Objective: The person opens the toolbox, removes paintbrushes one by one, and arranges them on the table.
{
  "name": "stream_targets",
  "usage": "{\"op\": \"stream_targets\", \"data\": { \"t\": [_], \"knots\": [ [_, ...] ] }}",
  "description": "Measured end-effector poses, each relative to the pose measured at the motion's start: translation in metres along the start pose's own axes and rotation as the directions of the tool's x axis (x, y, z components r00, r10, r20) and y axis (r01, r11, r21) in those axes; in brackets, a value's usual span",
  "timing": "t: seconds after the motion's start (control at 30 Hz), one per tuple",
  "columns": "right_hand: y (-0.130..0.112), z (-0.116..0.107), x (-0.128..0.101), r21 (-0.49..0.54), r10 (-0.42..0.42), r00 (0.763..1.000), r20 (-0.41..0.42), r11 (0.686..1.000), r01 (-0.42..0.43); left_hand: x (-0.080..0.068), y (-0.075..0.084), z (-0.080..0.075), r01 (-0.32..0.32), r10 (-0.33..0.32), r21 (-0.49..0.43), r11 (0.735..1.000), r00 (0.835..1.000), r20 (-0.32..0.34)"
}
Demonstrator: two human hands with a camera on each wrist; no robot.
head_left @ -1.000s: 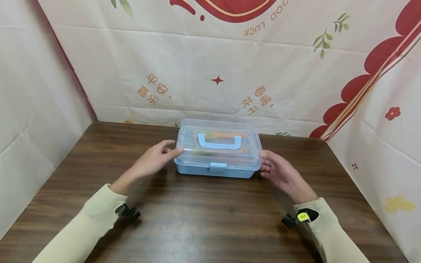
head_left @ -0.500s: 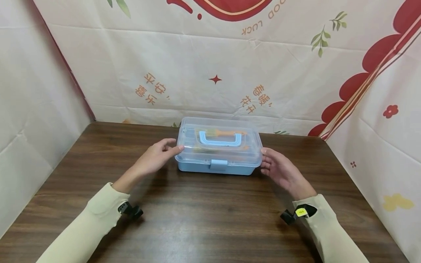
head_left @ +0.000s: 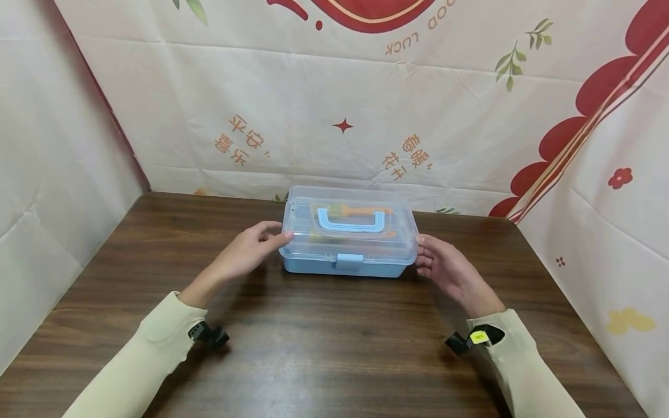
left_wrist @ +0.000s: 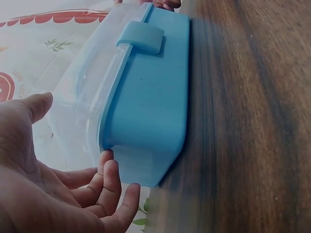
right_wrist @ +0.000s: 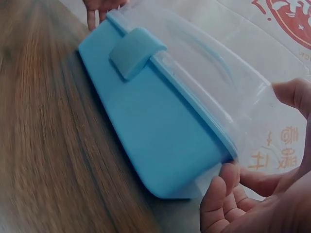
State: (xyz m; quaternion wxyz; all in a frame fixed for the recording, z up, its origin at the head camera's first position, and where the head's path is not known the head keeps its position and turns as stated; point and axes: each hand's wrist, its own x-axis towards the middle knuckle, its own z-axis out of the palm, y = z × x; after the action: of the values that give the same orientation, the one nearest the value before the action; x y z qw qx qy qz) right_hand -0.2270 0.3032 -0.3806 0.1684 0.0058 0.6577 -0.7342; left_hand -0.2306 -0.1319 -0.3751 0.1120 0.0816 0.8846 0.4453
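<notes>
A plastic storage box (head_left: 349, 247) sits near the table's back edge, with a light blue base, a clear lid (right_wrist: 243, 82), a blue carry handle (head_left: 351, 225) and a front latch (left_wrist: 142, 38) that is down. Through the lid, blurred orange-handled brushes (head_left: 366, 211) show inside. My left hand (head_left: 245, 251) holds the box's left end, thumb at the lid and fingers bent beneath the rim. At the opposite end my right hand (head_left: 452, 273) grips likewise, its fingers curled under the rim in the right wrist view. The far sides of the box are hidden.
The box stands on a dark wood-grain table (head_left: 334, 348). Behind it hangs a printed white cloth (head_left: 303, 104), close to the box's back. More cloth walls off the left and right sides. Both wrists carry small black cameras (head_left: 209, 335).
Over the second, the box has shifted slightly toward the back cloth with both hands on its ends. Since half a second ago almost nothing has moved.
</notes>
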Motion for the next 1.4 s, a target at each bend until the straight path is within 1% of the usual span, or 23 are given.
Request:
{"op": "stream_targets", "data": {
  "t": [0.1,0.17,0.23,0.33,0.43,0.5,0.57,0.63,0.7,0.73,0.77,0.83,0.93,1.03,1.1,1.2,1.23,1.3,1.4],
  "knots": [
    [-0.002,-0.003,-0.001,-0.113,-0.044,0.999,-0.007,0.993,0.043,0.000,0.001,-0.002,-0.010,0.010,0.005,1.000,1.000,0.010],
    [-0.005,-0.004,-0.003,-0.213,-0.079,0.997,-0.016,0.974,0.074,0.001,0.001,-0.003,-0.013,0.013,0.007,1.000,1.000,0.012],
    [-0.008,-0.004,-0.005,-0.289,-0.115,0.993,-0.041,0.952,0.099,0.001,0.001,-0.003,-0.013,0.013,0.008,1.000,1.000,0.015],
    [-0.016,-0.003,-0.010,-0.368,-0.174,0.980,-0.096,0.921,0.128,0.001,0.001,-0.002,-0.008,0.008,0.012,1.000,1.000,0.016],
    [-0.025,0.001,-0.018,-0.417,-0.275,0.950,-0.149,0.888,0.192,0.001,0.001,-0.002,-0.013,0.013,0.016,1.000,1.000,0.023],
    [-0.030,0.006,-0.024,-0.418,-0.361,0.919,-0.158,0.867,0.269,0.001,0.001,-0.001,-0.012,0.012,0.013,1.000,0.999,0.030],
    [-0.035,0.013,-0.031,-0.418,-0.443,0.885,-0.145,0.838,0.351,0.001,0.000,-0.001,-0.009,0.009,0.008,1.000,0.999,0.037],
    [-0.039,0.021,-0.036,-0.401,-0.500,0.858,-0.116,0.814,0.420,0.002,-0.001,-0.002,-0.003,0.003,0.000,1.000,0.999,0.041],
    [-0.041,0.030,-0.040,-0.402,-0.529,0.845,-0.076,0.792,0.460,0.001,-0.001,-0.002,0.007,-0.006,-0.009,1.000,0.999,0.043],
    [-0.042,0.035,-0.042,-0.409,-0.535,0.843,-0.054,0.782,0.470,0.001,-0.001,-0.002,0.009,-0.008,-0.012,1.000,0.999,0.044],
    [-0.042,0.041,-0.043,-0.414,-0.536,0.844,-0.031,0.775,0.477,0.001,-0.001,-0.002,0.009,-0.008,-0.013,1.000,0.999,0.047],
    [-0.042,0.050,-0.045,-0.434,-0.522,0.853,0.015,0.765,0.476,0.001,-0.001,-0.002,0.011,-0.010,-0.016,1.000,0.999,0.052],
    [-0.038,0.062,-0.046,-0.472,-0.476,0.876,0.080,0.755,0.454,0.001,0.000,-0.002,0.014,-0.013,-0.015,1.000,0.998,0.054],
    [-0.032,0.071,-0.045,-0.509,-0.405,0.905,0.130,0.756,0.412,0.001,0.001,-0.001,0.019,-0.018,-0.016,1.000,0.999,0.051],
    [-0.026,0.076,-0.042,-0.521,-0.355,0.922,0.156,0.763,0.382,0.001,0.001,-0.001,0.018,-0.018,-0.015,1.000,0.999,0.049],
    [-0.018,0.081,-0.037,-0.536,-0.282,0.942,0.184,0.774,0.337,0.002,0.001,0.000,0.015,-0.014,-0.017,1.000,0.999,0.046],
    [-0.015,0.082,-0.035,-0.547,-0.260,0.946,0.195,0.771,0.325,0.002,0.002,0.000,0.013,-0.012,-0.019,1.000,0.999,0.045],
    [-0.009,0.082,-0.031,-0.584,-0.212,0.952,0.220,0.753,0.303,0.002,0.002,0.001,0.011,-0.010,-0.023,1.000,0.999,0.044],
    [-0.001,0.081,-0.024,-0.657,-0.154,0.956,0.250,0.698,0.284,0.001,0.002,0.001,0.013,-0.012,-0.027,1.000,0.999,0.040]
  ]
}}
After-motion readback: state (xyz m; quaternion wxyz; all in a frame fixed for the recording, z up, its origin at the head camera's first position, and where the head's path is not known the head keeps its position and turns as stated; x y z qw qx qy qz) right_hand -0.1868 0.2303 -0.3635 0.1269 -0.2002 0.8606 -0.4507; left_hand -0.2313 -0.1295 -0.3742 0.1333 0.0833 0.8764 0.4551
